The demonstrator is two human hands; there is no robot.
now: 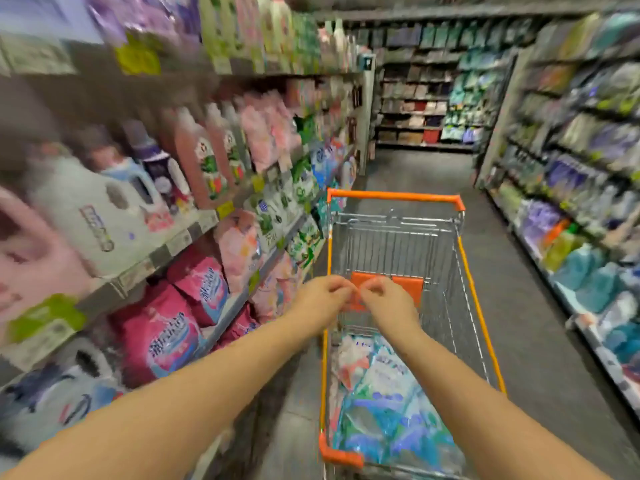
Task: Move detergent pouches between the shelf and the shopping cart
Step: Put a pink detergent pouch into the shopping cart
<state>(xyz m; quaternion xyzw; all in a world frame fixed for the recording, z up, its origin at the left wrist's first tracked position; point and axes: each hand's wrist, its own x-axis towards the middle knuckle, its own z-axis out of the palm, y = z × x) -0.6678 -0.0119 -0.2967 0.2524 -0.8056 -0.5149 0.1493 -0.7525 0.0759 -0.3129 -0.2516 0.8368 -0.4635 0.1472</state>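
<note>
The pouches (381,403) lie flat in a loose heap in the near end of the cart (479,306), filling its floor from the left rim to the right. They are soft bags of glossy film, crinkled and catching the light, printed in blue, teal and white. One toward the far left of the heap shows pink and white. The print is too blurred for me to read.

More bags stand on the shelf (180,240) to my left: plump pink pouches (166,337) leaning at its front edge, with hard white jugs (93,216) on the tier above them.

The cart is thin chrome wire, a grid of straight bars, with a smooth orange plastic rim and rounded orange corners. An orange flap (408,285) sits against its far wire panel.

My left hand (322,299) and right hand (388,299) are stretched out over the basket, side by side, fingertips almost meeting in front of that flap. Both have their fingers curled in. I see no pouch in either, but the blur keeps me from telling whether they grip anything.
</note>
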